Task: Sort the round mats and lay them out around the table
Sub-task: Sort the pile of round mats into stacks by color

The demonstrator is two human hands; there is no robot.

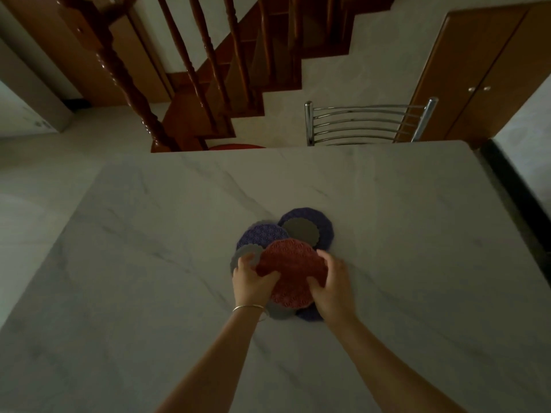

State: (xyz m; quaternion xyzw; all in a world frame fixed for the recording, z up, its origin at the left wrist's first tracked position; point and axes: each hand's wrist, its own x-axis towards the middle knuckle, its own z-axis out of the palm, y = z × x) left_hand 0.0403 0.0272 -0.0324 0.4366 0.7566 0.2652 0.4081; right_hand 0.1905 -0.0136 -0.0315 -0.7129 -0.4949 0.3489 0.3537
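Observation:
A loose pile of round mats lies in the middle of the marble table. On top is a red patterned mat. My left hand grips its left edge and my right hand grips its right edge. Behind it lie a purple patterned mat and a dark blue mat with a small grey scalloped mat on it. More grey and blue mat edges show under the red one, near my wrists.
A metal-backed chair stands at the table's far edge. A red seat peeks over that edge further left. A wooden staircase rises behind, and a wooden cabinet stands at the back right.

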